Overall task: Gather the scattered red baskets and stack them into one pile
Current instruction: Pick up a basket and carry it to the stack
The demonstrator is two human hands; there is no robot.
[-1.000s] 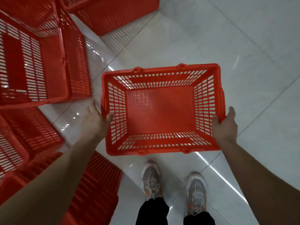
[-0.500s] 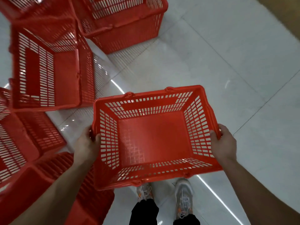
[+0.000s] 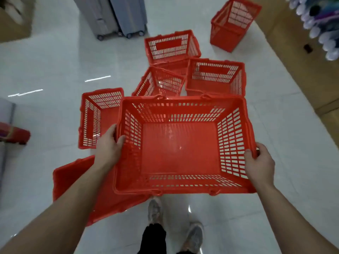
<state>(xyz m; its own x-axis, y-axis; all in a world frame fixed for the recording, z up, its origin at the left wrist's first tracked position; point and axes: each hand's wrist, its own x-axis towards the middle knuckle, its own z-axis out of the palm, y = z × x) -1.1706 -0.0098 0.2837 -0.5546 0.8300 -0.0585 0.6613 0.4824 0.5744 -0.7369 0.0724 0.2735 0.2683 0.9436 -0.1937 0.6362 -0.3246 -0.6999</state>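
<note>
I hold an empty red basket (image 3: 179, 149) level above the floor, mouth up. My left hand (image 3: 110, 143) grips its left rim and my right hand (image 3: 260, 162) grips its right rim. Several other red baskets lie scattered on the white floor beyond it: one on its side at the left (image 3: 95, 116), a tilted one (image 3: 159, 83) just past the held basket, an upright one (image 3: 216, 77) to the right, one farther back (image 3: 170, 46), and one apart at the far right (image 3: 231, 24). An overturned basket (image 3: 73, 178) lies under my left forearm.
Two grey wheeled suitcases (image 3: 117, 17) stand at the far side. A cardboard box (image 3: 12, 19) sits at the top left, a red object (image 3: 14, 134) at the left edge. A wooden shelf front (image 3: 302, 61) with hanging goods runs along the right. My shoes (image 3: 156, 211) are below.
My view has lifted and turned, so the scattered baskets now lie ahead instead of at the left. The held basket has stayed in both hands and looks closer and level.
</note>
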